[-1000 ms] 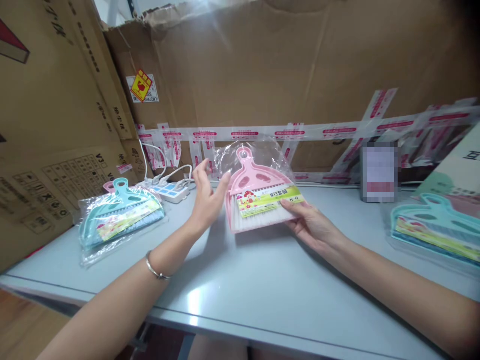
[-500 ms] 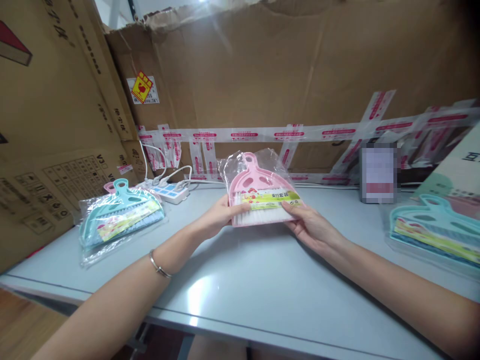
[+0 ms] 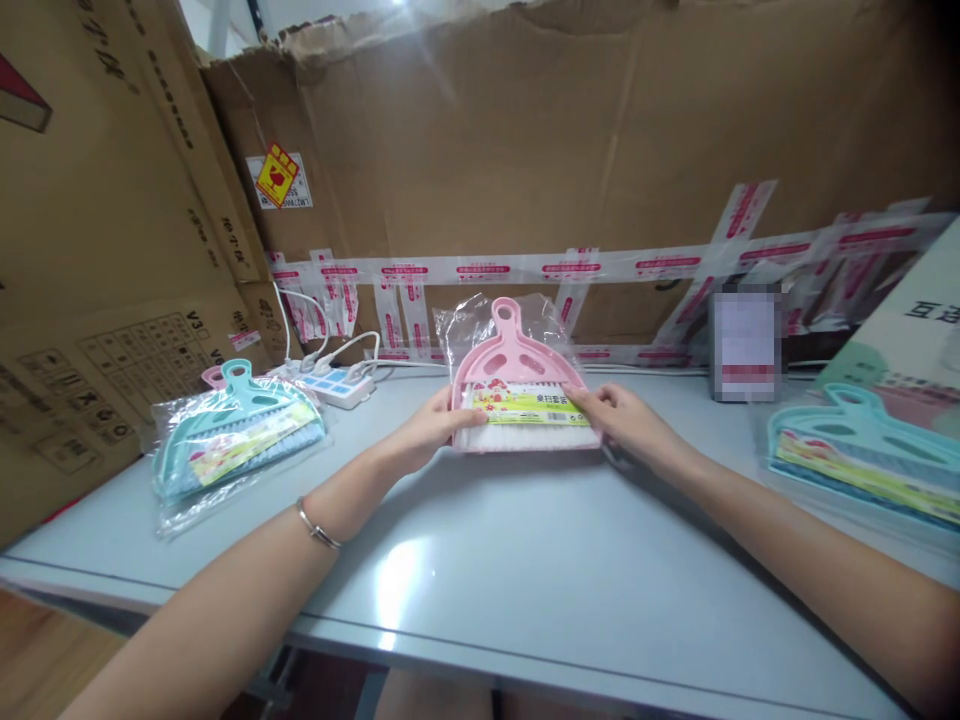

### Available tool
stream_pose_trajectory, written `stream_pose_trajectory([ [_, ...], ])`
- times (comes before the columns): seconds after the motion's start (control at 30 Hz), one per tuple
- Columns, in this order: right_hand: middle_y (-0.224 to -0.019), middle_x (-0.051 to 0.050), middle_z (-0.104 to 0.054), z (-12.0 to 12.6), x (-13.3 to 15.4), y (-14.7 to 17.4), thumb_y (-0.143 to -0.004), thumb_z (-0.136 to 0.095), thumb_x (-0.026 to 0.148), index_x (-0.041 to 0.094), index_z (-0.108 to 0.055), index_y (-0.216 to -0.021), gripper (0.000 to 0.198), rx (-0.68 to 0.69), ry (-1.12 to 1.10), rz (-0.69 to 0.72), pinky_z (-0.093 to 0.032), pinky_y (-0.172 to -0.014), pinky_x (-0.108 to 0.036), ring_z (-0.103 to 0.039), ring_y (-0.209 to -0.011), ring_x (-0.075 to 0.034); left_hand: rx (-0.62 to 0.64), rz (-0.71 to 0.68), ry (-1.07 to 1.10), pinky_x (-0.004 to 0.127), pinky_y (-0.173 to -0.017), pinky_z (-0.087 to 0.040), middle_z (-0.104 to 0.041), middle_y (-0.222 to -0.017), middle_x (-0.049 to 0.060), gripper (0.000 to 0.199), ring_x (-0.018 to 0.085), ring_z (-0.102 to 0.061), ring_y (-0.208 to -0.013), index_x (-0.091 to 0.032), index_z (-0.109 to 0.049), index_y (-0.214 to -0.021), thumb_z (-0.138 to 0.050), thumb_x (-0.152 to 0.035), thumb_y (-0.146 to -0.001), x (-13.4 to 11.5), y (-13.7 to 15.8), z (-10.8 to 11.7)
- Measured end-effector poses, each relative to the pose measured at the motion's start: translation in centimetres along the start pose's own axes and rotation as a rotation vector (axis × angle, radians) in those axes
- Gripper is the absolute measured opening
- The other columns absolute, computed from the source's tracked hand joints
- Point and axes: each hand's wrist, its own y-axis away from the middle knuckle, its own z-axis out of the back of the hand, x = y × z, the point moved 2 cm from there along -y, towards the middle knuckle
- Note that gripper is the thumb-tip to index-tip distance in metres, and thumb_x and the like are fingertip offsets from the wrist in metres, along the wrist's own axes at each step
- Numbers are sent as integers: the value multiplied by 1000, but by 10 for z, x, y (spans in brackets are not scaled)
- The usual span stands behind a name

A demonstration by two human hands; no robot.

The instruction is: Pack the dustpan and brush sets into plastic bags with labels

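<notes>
A pink dustpan and brush set [image 3: 517, 375] in a clear plastic bag is held up in front of me, its looped handle at the top. White bristles show along its lower part, under a printed yellow-green label. My left hand [image 3: 435, 425] is closed on its left edge, thumb over the front. On the right edge, my right hand [image 3: 611, 410] grips it with the thumb at the label's corner; the other fingers are partly hidden.
A bagged turquoise dustpan set [image 3: 240, 430] lies at the left of the grey table [image 3: 480, 560], another turquoise set [image 3: 870, 460] at the right. Behind stand a power strip [image 3: 337, 385], a device with a blurred screen [image 3: 746, 345] and a big cardboard box [image 3: 480, 150].
The pink dustpan set has turned to sit more level and face me squarely. My right hand has shifted higher on its right edge. The camera view has moved slightly.
</notes>
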Motion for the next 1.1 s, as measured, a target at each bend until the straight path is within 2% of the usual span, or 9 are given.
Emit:
stream_pose_trajectory([
  [0.1,-61,4,-61,-3,1,1,-69,-72,33,22,-49,-92,34,-34,-115,-50,-49,-49,-23,-58,-50,-13,-47,41,17,26,-55,-51,-67,-100,10,40,18,-64,-75,-14,-55,-106,-64,-18,-67,-3,1,-2],
  [0.23,-79,-3,-68,-15,7,10,-77,-62,19,21,-45,-103,31,34,-274,-135,-55,-67,-28,-67,-71,-16,-155,104,42,21,-46,-48,-68,-83,6,26,13,-61,-61,-13,-58,-96,-58,-14,-70,-5,1,-7],
  [0.43,-72,-4,-68,-16,9,14,-76,-63,16,18,-51,-95,23,-3,-332,-210,-53,-52,-23,-66,-61,-15,-234,217,-8,20,-33,-39,-59,-53,0,12,10,-49,-37,-12,-60,-83,-56,-20,-75,4,-1,-10],
  [0.57,-86,-8,-71,-16,15,16,-79,-58,19,14,-60,-94,17,211,-405,-192,-55,-63,-24,-67,-77,-17,-288,252,-15,18,-31,-35,-57,-51,-1,14,8,-46,-35,-11,-61,-78,-54,-24,-78,5,-5,-3],
  [0.67,-100,-8,-70,-16,20,20,-74,-64,17,14,-61,-103,29,456,-442,-156,-55,-77,-23,-65,-92,-17,-299,275,-13,17,-33,-37,-60,-57,1,16,7,-49,-39,-12,-61,-78,-53,-26,-79,4,-6,1],
  [0.73,-106,-7,-68,-15,20,20,-67,-70,10,16,-60,-108,42,528,-437,-129,-53,-82,-22,-63,-98,-17,-273,289,-9,17,-36,-38,-61,-60,2,17,7,-51,-42,-12,-61,-80,-55,-28,-78,3,-5,2],
  [0.87,-101,-6,-70,-15,14,15,-62,-72,5,14,-64,-99,39,445,-443,-141,-54,-78,-16,-66,-90,-14,-154,254,25,14,-38,-33,-62,-69,2,26,5,-48,-49,-13,-64,-88,-66,-34,-73,-2,-1,4],
  [1.0,-87,-6,-71,-14,6,9,-66,-66,0,13,-66,-81,20,254,-428,-204,-56,-68,-12,-67,-74,-11,33,199,50,16,-53,-40,-65,-100,10,43,8,-55,-69,-11,-63,-100,-76,-15,-59,-3,0,5],
  [1.1,-78,-6,-71,-16,5,10,-71,-62,-1,11,-67,-76,14,203,-420,-206,-56,-63,-11,-65,-64,-9,-2,139,32,21,-65,-44,-64,-110,14,53,14,-60,-84,-9,-61,-105,-75,-8,-54,0,-2,6],
])
